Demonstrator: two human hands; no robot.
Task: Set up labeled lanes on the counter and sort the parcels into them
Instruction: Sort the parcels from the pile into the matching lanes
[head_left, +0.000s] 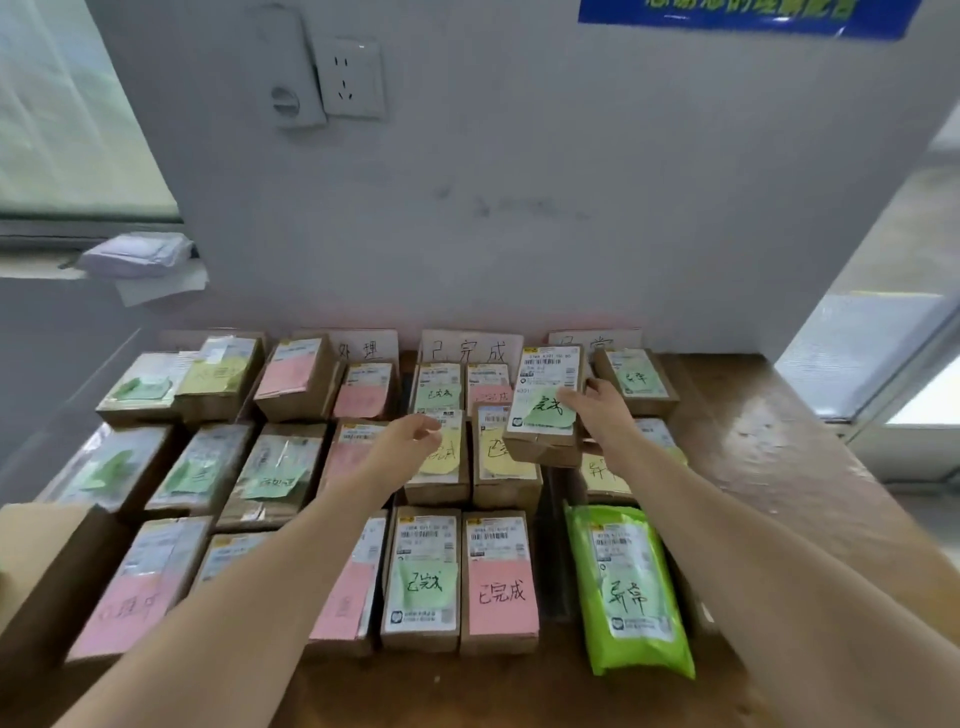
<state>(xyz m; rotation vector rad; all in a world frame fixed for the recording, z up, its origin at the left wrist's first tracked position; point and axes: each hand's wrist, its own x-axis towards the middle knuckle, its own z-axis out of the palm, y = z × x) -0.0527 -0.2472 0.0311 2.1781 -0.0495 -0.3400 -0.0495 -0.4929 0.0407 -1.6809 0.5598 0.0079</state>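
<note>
Parcel (545, 405) raised, R grip (597, 410) clasps edge; L grip (410, 441) loose, empty; counter (779, 441) right bare

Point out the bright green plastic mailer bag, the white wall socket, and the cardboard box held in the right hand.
Bright green plastic mailer bag (631, 592): head view, white label.
White wall socket (350, 78): head view, faceplate centre.
Cardboard box in right hand (545, 410): head view, green note on top.

Both bare arms reach forward; the right hand (597, 410) grips a box (545, 410) by its right edge, lifted; the left hand (410, 441) hovers, fingers loosely curled
</note>
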